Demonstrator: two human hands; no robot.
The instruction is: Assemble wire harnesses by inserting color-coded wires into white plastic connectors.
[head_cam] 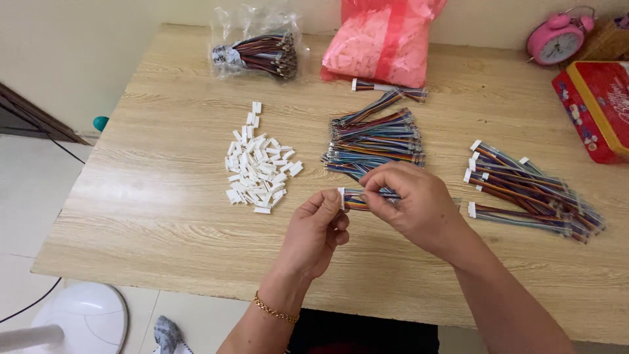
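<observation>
While both hands pinch one multicoloured wire bundle (364, 198) just above the table (164, 216), the left hand (319, 233) closed at its white connector end and the right hand (411, 203) closed on the wires, the fitting step seems underway, with loose white housings (261, 164) at ten o'clock and finished cables (531, 190) at three.

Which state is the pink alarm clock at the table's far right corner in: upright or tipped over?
Upright. The pink alarm clock stands on the wooden table, dial facing forward, bells on top.
</observation>
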